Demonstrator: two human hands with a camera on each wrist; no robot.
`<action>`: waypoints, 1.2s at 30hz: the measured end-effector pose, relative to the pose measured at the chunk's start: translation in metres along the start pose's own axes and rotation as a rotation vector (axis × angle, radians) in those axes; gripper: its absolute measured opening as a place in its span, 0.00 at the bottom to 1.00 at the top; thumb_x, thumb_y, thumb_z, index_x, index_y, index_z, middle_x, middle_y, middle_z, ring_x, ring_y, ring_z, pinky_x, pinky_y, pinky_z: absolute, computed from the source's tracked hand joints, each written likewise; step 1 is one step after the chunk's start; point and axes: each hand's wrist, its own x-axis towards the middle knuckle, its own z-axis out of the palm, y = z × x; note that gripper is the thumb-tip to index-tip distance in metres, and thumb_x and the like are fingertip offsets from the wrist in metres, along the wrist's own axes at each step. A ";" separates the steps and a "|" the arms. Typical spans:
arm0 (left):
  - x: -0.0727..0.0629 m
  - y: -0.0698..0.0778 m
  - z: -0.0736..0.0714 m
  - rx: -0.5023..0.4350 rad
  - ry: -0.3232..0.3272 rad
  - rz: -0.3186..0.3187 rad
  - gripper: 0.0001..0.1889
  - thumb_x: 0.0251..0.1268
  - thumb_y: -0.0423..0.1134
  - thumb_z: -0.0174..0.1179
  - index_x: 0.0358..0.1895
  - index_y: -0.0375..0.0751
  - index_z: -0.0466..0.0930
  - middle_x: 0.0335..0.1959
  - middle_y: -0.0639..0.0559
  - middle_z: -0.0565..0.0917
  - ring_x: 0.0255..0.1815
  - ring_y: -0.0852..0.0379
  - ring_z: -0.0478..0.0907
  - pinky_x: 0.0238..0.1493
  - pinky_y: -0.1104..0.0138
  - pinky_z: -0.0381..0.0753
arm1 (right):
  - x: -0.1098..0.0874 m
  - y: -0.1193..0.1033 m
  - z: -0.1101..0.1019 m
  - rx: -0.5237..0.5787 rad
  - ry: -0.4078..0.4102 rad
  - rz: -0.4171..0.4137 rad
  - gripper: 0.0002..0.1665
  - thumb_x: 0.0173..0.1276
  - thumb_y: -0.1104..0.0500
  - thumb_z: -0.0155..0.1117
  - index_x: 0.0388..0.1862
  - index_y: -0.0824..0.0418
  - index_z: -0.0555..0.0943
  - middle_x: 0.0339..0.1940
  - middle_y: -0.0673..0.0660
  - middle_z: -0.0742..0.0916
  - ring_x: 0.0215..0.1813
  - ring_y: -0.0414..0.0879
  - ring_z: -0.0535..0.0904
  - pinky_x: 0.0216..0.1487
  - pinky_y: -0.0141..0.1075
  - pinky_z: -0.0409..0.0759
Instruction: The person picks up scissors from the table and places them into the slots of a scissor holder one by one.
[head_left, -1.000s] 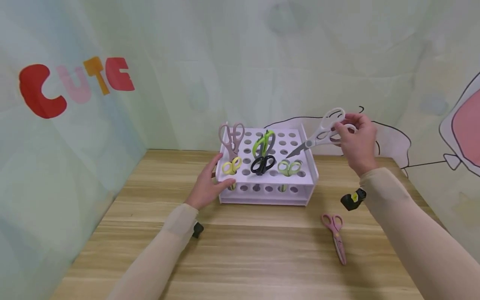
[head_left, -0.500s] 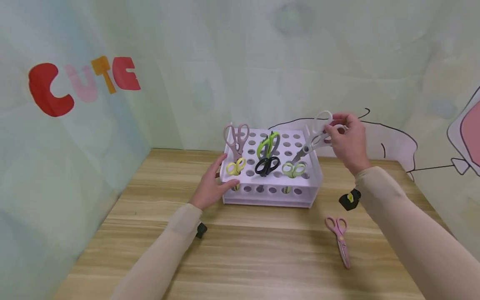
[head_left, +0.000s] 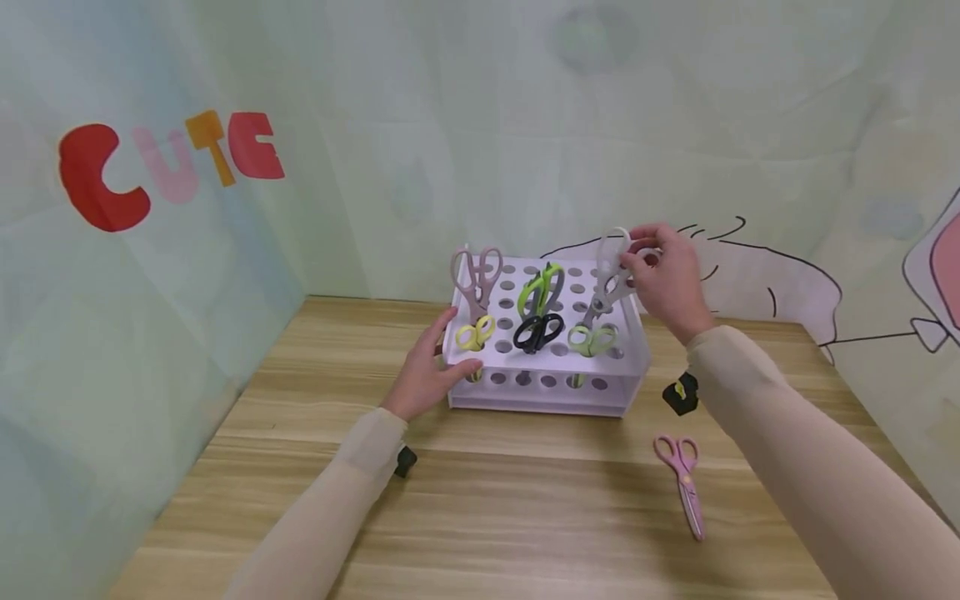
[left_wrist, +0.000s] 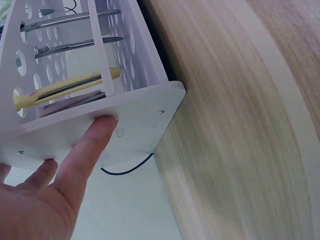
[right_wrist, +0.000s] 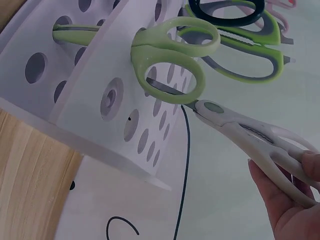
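My right hand (head_left: 670, 279) grips white-handled scissors (head_left: 600, 303) by the handles, tilted with blades down over the right side of the white rack (head_left: 540, 405). In the right wrist view, the blade of the white scissors (right_wrist: 232, 131) shows behind light green scissors (right_wrist: 150, 52); I cannot tell whether its tip is inside a hole. My left hand (head_left: 423, 375) rests against the rack's left side, thumb near the front corner. In the left wrist view, a fingertip of the left hand (left_wrist: 47, 212) presses the side panel (left_wrist: 142, 112), other fingertips also at it.
Standing in the rack are mauve scissors (head_left: 474, 293), yellow scissors (head_left: 476, 343), black scissors (head_left: 537, 330) and bright green scissors (head_left: 534, 293). Pink scissors (head_left: 686, 483) lie on the wooden table (head_left: 487, 517), right of the rack. A printed cloth (head_left: 390, 150) hangs behind.
My right hand has moved left with the white scissors, which now tilt more steeply over the rack's right side. The left hand stays against the rack; the view has shifted slightly.
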 end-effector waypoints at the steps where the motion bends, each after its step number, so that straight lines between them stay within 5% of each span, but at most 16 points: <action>1: 0.000 0.000 0.000 0.002 0.000 0.000 0.47 0.60 0.44 0.71 0.79 0.53 0.52 0.77 0.45 0.56 0.69 0.42 0.65 0.65 0.52 0.71 | 0.000 -0.001 0.001 -0.007 -0.007 0.001 0.18 0.75 0.67 0.56 0.61 0.69 0.71 0.50 0.64 0.79 0.48 0.55 0.79 0.48 0.39 0.84; 36: -0.001 0.005 0.011 0.009 0.010 -0.006 0.46 0.59 0.45 0.72 0.79 0.52 0.54 0.77 0.46 0.58 0.67 0.44 0.68 0.64 0.54 0.71 | -0.007 0.018 0.022 -0.138 -0.094 -0.040 0.15 0.73 0.69 0.57 0.57 0.68 0.74 0.49 0.65 0.80 0.54 0.61 0.78 0.53 0.50 0.81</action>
